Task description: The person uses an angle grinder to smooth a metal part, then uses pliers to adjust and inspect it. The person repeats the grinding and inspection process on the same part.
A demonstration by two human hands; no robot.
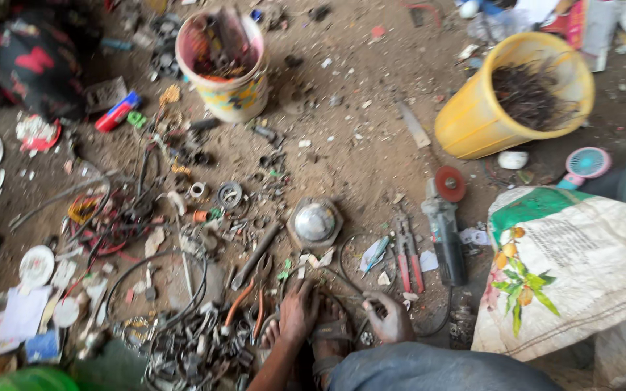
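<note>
Looking down, we see our left hand (298,313) and right hand (389,318) low in the middle of the view, both close over a thin dark wire (342,284) that lies on the dirt floor (356,145) just in front of a sandalled foot (327,337). The left hand's fingers point away from us and rest spread on the ground at the wire's near end; the right hand's fingers are curled inward, though we cannot tell whether they actually pinch the wire. The wire's long axis runs roughly left to right between the hands, then curves up and away in a loop toward a domed metal cap (314,222). Just left of the left hand lie orange-handled pliers (248,304), handles toward us, jaws pointing away. Right of the wire, red-handled pliers (407,253) point away from us, and beside them an angle grinder (445,232) lies lengthwise, its red disc at the far end. At the right edge sits a white woven sack (581,268) with a green top band and printed fruit and leaves. A yellow bucket (472,123) tilts toward us at upper right, filled with dark scrap; a pale patterned bucket (230,90) stands upright at top centre. White paper scraps (19,311) lie at lower left.
</note>
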